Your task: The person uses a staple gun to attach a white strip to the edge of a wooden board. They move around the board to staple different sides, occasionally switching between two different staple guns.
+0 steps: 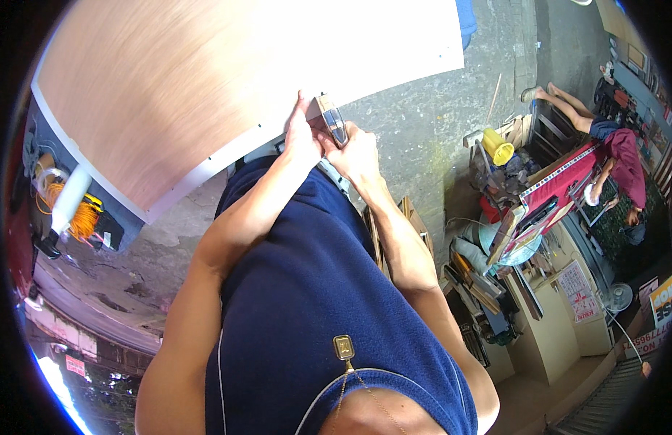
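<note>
A large curved board (176,94) with wood grain and a white edge strip spreads out in front of me. My right hand (356,154) is wrapped round a narrow dark-and-silver hand tool (332,119) at the board's near edge; its exact kind is not clear. Just left of it, my left hand (303,139) lies against the edge with a finger stretched out over the board. The fingers nearest the tool meet it or come very close, and some of them are hidden. Small dark marks dot the white strip.
At the left, an orange cord (82,217) and a white cylinder (71,192) lie near the board's corner. A red-topped workbench (546,192) with a yellow container (498,147) stands at the right. Beyond it another person (624,163) bends over. Wood pieces (477,290) stand nearby.
</note>
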Available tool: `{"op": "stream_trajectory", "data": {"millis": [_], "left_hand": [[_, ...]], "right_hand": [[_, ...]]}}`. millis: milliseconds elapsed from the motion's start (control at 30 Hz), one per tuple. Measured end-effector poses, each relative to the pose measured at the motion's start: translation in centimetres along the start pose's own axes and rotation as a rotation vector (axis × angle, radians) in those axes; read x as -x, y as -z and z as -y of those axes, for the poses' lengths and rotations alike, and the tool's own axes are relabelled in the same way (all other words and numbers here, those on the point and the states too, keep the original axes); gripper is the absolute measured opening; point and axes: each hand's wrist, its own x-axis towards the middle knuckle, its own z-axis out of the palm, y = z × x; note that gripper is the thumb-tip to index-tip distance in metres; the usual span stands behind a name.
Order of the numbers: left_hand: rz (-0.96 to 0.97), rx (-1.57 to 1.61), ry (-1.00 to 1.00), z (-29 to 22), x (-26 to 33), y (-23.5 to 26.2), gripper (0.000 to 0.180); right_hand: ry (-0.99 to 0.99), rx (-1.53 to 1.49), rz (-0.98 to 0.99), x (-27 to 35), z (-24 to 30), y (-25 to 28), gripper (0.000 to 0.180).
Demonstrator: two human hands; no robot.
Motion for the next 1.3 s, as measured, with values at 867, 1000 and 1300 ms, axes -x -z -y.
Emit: {"op": "stream_trajectory", "data": {"millis": [867, 1000, 1300], "left_hand": [[0.156, 0.062, 0.071, 4.9, -2.0, -10.0, 0.043], [0.134, 0.152, 0.098, 4.8, -1.8, -10.4, 0.046], [0.113, 0.154, 0.075, 5.8, -3.8, -9.8, 0.050]], "right_hand": [[-0.012, -0.041, -0.012, -2.9, -3.3, 11.2, 0.037], [-0.047, -0.028, 0.014, -3.3, -3.0, 11.3, 0.038], [0.068, -0.043, -0.072, -5.2, -5.8, 9.2, 0.034]]}}
